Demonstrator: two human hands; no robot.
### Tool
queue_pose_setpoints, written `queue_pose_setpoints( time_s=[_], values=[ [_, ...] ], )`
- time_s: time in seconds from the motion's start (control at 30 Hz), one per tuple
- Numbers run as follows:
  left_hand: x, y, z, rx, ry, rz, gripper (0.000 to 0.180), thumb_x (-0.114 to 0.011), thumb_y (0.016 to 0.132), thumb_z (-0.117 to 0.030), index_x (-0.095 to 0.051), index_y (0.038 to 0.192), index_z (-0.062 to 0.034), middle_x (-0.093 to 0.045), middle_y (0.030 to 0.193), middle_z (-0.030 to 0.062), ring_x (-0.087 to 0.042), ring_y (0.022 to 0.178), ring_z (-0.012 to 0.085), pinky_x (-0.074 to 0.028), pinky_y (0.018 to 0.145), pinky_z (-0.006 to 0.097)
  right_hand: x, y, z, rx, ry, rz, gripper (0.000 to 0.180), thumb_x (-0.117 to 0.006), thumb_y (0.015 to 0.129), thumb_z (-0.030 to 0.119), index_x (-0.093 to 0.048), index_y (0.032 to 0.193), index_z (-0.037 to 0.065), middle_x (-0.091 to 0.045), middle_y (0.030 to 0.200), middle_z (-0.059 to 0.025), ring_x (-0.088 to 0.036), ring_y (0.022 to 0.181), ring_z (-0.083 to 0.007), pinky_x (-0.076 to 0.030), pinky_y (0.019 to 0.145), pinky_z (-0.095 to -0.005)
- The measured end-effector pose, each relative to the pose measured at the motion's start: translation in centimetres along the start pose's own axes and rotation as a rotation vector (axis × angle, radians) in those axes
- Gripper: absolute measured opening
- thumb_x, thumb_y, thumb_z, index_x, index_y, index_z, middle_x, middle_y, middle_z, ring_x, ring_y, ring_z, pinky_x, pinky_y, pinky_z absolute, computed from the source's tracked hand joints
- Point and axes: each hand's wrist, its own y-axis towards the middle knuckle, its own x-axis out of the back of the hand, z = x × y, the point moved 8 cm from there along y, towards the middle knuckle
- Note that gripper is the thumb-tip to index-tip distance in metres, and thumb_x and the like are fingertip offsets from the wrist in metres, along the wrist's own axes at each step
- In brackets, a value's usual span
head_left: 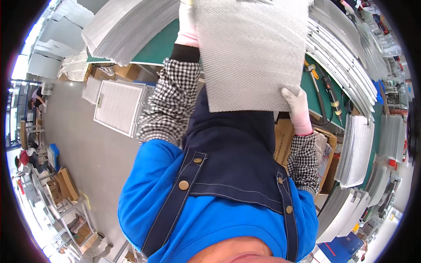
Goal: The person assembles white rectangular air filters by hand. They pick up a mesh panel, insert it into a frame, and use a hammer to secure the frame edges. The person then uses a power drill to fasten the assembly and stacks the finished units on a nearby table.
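A grey metal mesh sheet [252,57] is held up in front of me over the bench's near edge, its far end cut off by the top of the picture. My right hand [297,103], in a white glove with a pink cuff, grips the sheet's near right corner, thumb on top and fingers hidden beneath. Along the far left edge of the sheet is my left hand [187,22], gloved the same way and closed on that edge. Its fingers are mostly hidden by the sheet and the picture's rim.
A tall stack of mesh sheets [131,28] stands on the green bench [164,46] at left. White frame strips [342,52] lie at right beside a hammer [318,90] and a power screwdriver [332,97]. Framed panels [117,107] lean below the bench at left. More mesh [354,151] stands at right.
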Motion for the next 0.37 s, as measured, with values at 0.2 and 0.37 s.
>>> queue_pose_setpoints(
  time_s=[0.2,0.37],
  values=[
    [-7.4,-11.5,2.7,0.254,0.147,0.292,0.090,-0.059,0.089,-0.066,-0.041,0.147,0.0003,-0.054,0.140,0.0109,-0.052,0.124,0.0177,-0.040,0.108,0.035,0.9,-8.9,-12.5,-0.188,-0.087,-0.104,0.030,-0.073,0.088,0.014,-0.069,0.113,-0.003,-0.072,0.105,-0.0048,-0.064,0.094,-0.0113,-0.052,0.087,-0.0310],
    [-10.6,-13.9,4.7,0.295,0.098,0.623,0.115,-0.046,0.083,-0.084,-0.021,0.155,0.0026,-0.050,0.144,0.0205,-0.048,0.133,0.0302,-0.033,0.114,0.042,0.6,-11.5,-14.8,-0.426,0.045,0.315,0.058,-0.073,0.088,0.018,-0.054,0.138,-0.002,-0.063,0.130,-0.0108,-0.056,0.123,-0.0196,-0.041,0.107,-0.0319]
  ],
)
